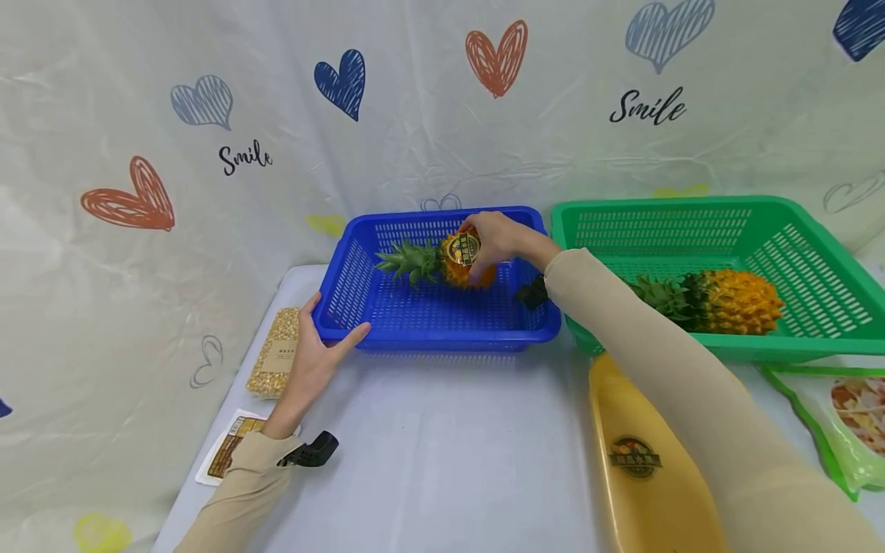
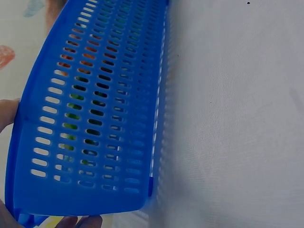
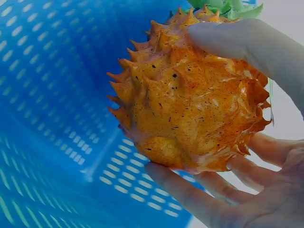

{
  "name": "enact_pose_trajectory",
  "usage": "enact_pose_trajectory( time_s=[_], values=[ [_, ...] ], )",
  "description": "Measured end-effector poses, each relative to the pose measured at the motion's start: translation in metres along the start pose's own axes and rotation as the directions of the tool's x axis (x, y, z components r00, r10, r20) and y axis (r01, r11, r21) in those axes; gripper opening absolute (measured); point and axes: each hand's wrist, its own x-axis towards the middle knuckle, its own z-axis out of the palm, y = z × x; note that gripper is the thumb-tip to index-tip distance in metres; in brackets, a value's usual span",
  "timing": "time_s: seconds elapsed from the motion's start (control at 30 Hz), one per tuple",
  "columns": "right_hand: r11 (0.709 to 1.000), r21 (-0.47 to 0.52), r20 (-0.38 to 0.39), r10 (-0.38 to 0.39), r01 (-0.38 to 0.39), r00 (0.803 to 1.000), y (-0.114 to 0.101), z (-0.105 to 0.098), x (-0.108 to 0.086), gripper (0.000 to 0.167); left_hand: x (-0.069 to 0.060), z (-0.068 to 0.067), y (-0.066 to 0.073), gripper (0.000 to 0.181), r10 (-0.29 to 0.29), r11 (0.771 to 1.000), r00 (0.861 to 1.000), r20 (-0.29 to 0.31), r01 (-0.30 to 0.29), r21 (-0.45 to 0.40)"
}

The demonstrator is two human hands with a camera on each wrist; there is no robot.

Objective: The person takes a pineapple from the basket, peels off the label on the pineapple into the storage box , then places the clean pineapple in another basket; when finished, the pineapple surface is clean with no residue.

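Observation:
My right hand (image 1: 496, 236) grips a small orange pineapple (image 1: 452, 270) by its body, inside the blue basket (image 1: 442, 338). The pineapple's green crown points left, and a round label shows on its upper side. In the right wrist view, thumb and fingers curl round the spiky pineapple (image 3: 185, 104) over the basket's perforated floor. At the front left corner, my left hand (image 1: 319, 361) holds the rim, its thumb along the front edge. Through the slots of the blue basket (image 2: 95, 104) in the left wrist view, orange and green patches show.
A green basket (image 1: 733, 346) on the right holds another pineapple (image 1: 740, 301). In front of it lies a yellow tray (image 1: 650, 499), partly under my right sleeve. A green-edged bag (image 1: 857, 430) is at far right. A grain pack (image 1: 276, 353) and a flat packet (image 1: 231, 449) lie left.

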Motion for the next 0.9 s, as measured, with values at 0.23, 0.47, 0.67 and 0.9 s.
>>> enact_pose_trajectory(
  time_s=[0.23,0.47,0.67,0.9],
  values=[
    [0.993,0.102,-0.073,-0.055,0.063,0.996,-0.016,-0.028,-0.025,0.086,0.001,0.002,0.001,0.105,0.002,1.000,1.000,0.000,-0.002,0.017],
    [0.974,0.094,-0.176,-0.188,0.207,0.966,-0.043,-0.044,-0.064,0.085,-0.001,0.000,0.000,0.105,-0.002,1.000,1.000,-0.010,0.002,0.022],
    [0.946,-0.012,-0.288,-0.315,0.325,0.904,-0.066,-0.038,-0.107,0.083,-0.003,-0.001,-0.001,0.105,-0.016,0.999,1.000,0.006,0.016,0.040],
    [0.922,-0.008,-0.295,-0.372,0.387,0.880,-0.083,-0.022,-0.153,0.085,0.000,-0.001,0.000,0.103,0.022,1.000,0.999,0.027,-0.023,0.018]
  ],
)
